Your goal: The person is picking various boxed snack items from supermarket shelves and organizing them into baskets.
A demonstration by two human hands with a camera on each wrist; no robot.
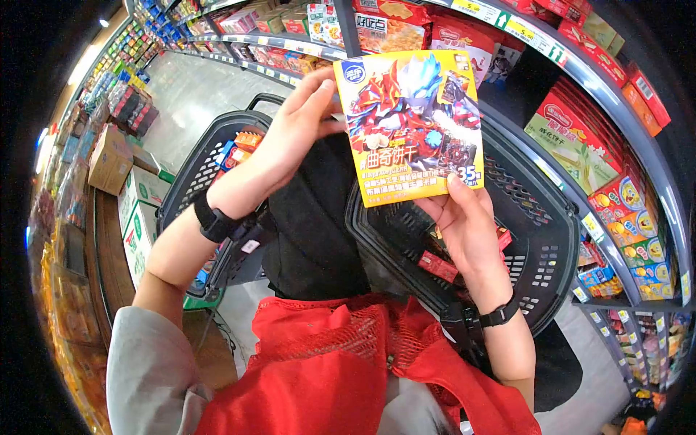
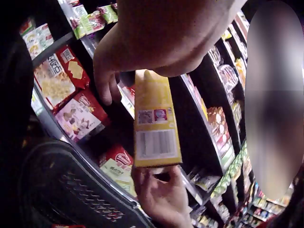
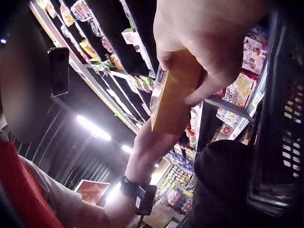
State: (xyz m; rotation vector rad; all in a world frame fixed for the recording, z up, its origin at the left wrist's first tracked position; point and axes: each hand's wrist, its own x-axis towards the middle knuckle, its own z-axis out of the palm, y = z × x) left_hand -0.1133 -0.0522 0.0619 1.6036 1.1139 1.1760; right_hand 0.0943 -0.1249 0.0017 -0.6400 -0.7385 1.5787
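Note:
A yellow cookie box (image 1: 413, 134) with colourful armoured figures on its front is held up, facing me, in the head view. My right hand (image 1: 471, 225) grips its lower right corner, thumb on the front and fingers behind. At the upper left edge, my left hand (image 1: 301, 119) holds the box, with some of its fingers hidden behind. The left wrist view shows the narrow side of the cookie box (image 2: 156, 121) with a barcode, between the left hand (image 2: 166, 33) above and the right hand (image 2: 161, 194) below. In the right wrist view, the right hand (image 3: 204, 38) grasps the box's end.
Two black shopping baskets stand below: the right basket (image 1: 536, 239) contains red packets (image 1: 438, 267), the left basket (image 1: 192, 170) orange packs (image 1: 246, 141). Shelves of snack boxes (image 1: 573, 123) curve along the right. Cardboard cartons (image 1: 110, 156) sit at the left.

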